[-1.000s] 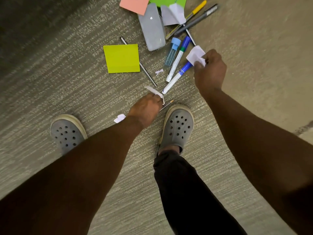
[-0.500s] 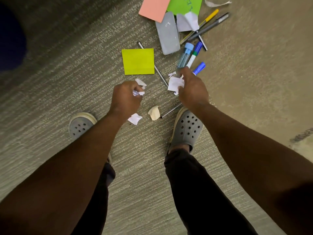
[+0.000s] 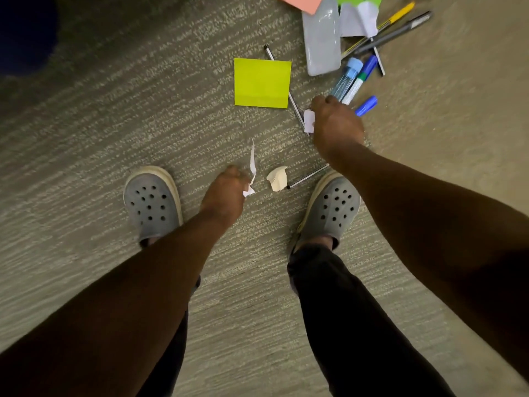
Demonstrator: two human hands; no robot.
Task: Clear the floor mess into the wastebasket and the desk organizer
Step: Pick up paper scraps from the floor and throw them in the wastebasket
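Observation:
My left hand (image 3: 226,193) is low over the carpet between my shoes, closed on white paper scraps (image 3: 252,170), one long strip sticking up from the fist. My right hand (image 3: 335,127) is further out, closed on a white paper piece (image 3: 308,121) that shows at its left edge. A crumpled cream paper ball (image 3: 277,179) lies on the carpet between the two hands. Just beyond my right hand lie a blue marker (image 3: 366,105), a green-banded marker (image 3: 359,81) and a clear tube with a blue cap (image 3: 347,78).
A yellow sticky pad (image 3: 262,83) lies ahead, with a thin pen (image 3: 286,90) beside it. Further out are a clear case (image 3: 322,38), folded white paper (image 3: 357,20), a yellow pen (image 3: 396,14), a grey pen (image 3: 400,30) and a pink sheet (image 3: 300,0). My grey clogs (image 3: 151,202) stand on the carpet.
My left hand dropped toward the floor near the left shoe, still holding scraps; the small white scrap that lay there is gone. My right hand moved outward toward the markers.

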